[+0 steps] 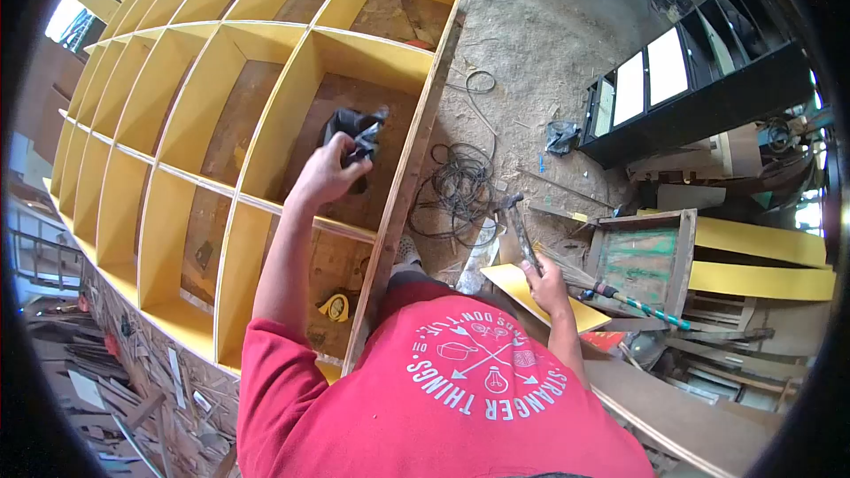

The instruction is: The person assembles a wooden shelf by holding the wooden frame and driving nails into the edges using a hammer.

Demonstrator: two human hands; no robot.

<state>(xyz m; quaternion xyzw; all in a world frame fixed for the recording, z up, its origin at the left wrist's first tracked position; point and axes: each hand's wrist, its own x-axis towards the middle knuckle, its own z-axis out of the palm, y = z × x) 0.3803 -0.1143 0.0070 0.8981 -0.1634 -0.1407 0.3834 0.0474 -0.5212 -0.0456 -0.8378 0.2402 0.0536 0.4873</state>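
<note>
My left hand is closed on a crumpled black plastic bag. It holds the bag over a compartment of the large yellow shelf unit, which lies with its openings facing up. My right hand grips a hammer by the handle, its head pointing away from me. Just under that hand is a yellow board; whether the fingers touch it I cannot tell. A yellow tape measure rests in the compartment nearest me.
A tangled black cable lies on the dusty floor beside the shelf unit. To the right are a wooden stool-like frame, yellow boards and a black cabinet. Wood scraps cover the floor at the left.
</note>
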